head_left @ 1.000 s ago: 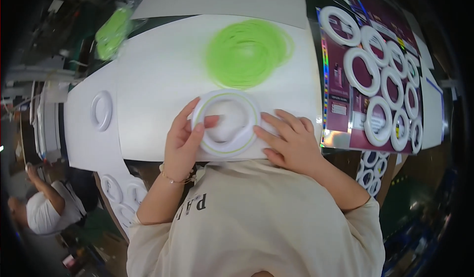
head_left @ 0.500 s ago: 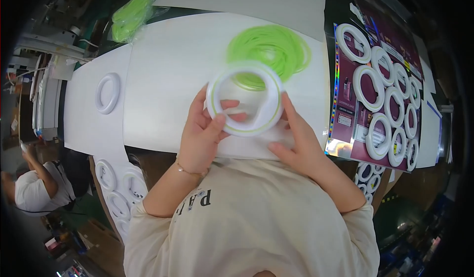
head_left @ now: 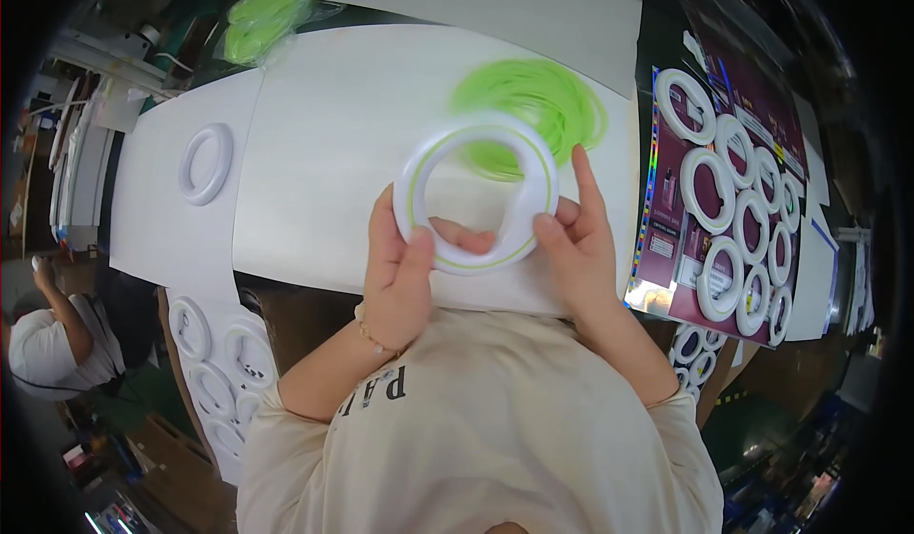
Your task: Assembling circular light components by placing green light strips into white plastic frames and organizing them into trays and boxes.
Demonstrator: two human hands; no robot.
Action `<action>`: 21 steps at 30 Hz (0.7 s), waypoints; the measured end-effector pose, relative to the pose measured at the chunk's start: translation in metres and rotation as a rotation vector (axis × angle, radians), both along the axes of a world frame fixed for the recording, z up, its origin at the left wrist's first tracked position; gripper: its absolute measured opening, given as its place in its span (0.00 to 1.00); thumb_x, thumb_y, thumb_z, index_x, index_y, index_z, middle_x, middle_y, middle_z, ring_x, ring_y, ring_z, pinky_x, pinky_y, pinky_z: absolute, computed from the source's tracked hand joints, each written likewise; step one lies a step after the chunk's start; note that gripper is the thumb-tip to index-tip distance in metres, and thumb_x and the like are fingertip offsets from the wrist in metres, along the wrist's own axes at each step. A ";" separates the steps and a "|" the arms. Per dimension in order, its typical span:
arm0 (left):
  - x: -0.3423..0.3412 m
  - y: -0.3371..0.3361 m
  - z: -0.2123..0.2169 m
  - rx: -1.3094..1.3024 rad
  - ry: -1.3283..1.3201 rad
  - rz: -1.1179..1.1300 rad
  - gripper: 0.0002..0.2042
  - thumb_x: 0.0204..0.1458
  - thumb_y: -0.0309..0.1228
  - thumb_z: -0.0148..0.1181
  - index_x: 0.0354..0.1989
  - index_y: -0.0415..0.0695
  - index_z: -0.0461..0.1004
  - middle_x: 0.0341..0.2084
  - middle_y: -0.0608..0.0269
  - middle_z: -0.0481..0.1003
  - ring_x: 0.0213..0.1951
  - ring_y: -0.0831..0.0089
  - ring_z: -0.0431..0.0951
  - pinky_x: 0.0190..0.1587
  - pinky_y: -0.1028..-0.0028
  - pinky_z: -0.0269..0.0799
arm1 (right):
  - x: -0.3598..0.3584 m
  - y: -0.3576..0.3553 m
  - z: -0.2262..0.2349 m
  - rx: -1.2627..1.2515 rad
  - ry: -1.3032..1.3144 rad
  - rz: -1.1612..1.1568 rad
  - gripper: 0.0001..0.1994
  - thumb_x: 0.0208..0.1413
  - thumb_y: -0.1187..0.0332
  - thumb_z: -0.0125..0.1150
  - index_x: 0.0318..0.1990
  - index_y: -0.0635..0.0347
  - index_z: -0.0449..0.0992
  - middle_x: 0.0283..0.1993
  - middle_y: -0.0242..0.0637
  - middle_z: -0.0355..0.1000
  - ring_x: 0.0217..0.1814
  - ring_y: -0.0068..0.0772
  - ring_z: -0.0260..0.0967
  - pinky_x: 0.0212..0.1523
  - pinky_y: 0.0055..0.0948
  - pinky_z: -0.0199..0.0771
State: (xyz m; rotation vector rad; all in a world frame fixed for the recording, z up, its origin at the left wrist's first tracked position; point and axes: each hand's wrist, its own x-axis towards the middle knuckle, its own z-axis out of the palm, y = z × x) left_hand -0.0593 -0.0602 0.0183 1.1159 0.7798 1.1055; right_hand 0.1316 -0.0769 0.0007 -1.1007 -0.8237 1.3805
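Note:
A thick white ring (head_left: 541, 187) with a thin green line running round its face is raised above the white table sheet. My left hand (head_left: 405, 272) grips its lower left side, thumb in front and fingers showing through the opening. On the lower right side, my right hand (head_left: 581, 253) pinches the ring with thumb in front, its index finger stretched out past the rim. Just beyond the ring lies a loose coil of bright green thin strips (head_left: 576, 110), partly covered by it.
To the left, one white ring (head_left: 223, 168) rests on white board. Several white rings (head_left: 705, 282) lie on a purple printed sheet (head_left: 657, 282) at right. A clear bag of green strips (head_left: 267, 20) is at the far left. More rings (head_left: 190, 329) lie lower left; another person (head_left: 57, 339) is beyond.
My right hand has closed onto the ring's lower right side, its thumb now on the front. My left fingers have shifted lower within the opening. The view has moved slightly.

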 end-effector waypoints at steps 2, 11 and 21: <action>-0.005 0.004 0.001 -0.014 -0.015 0.035 0.22 0.65 0.36 0.36 0.63 0.37 0.45 0.31 0.54 0.75 0.36 0.71 0.77 0.46 0.68 0.74 | 0.004 0.001 0.005 -0.073 -0.117 0.032 0.33 0.58 0.71 0.56 0.69 0.58 0.48 0.31 0.27 0.71 0.33 0.17 0.66 0.37 0.17 0.65; -0.094 -0.035 0.058 -0.035 0.331 0.124 0.24 0.66 0.43 0.36 0.62 0.37 0.55 0.32 0.57 0.74 0.35 0.74 0.76 0.42 0.73 0.74 | -0.104 0.047 0.075 0.608 -1.013 0.245 0.17 0.64 0.61 0.44 0.53 0.62 0.69 0.44 0.42 0.74 0.45 0.44 0.72 0.44 0.34 0.70; -0.220 -0.191 0.113 -0.168 -0.168 0.586 0.24 0.66 0.46 0.36 0.64 0.45 0.55 0.46 0.65 0.69 0.43 0.81 0.69 0.42 0.78 0.70 | -0.281 -0.079 0.142 1.209 -1.001 0.909 0.36 0.50 0.57 0.59 0.66 0.60 0.56 0.72 0.44 0.47 0.73 0.55 0.42 0.64 0.66 0.43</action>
